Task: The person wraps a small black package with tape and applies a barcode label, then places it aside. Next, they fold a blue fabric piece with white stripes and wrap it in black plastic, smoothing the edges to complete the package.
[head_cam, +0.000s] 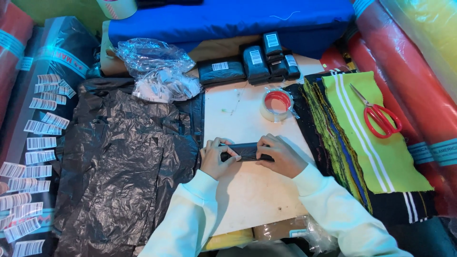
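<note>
While both hands press a small black plastic-wrapped bundle [246, 151] flat on the pale table [252, 190], the left hand [215, 158] and right hand [281, 154] clasp its ends, holding the wrap closed; tape roll [277, 104] waits just beyond, finished parcels [252, 64] farther back

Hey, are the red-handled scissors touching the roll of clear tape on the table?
Apart. The head view shows the red-handled scissors lying on the lime green striped fabric, while the roll of clear tape sits on the white table, dark fabric edges between them.
</note>
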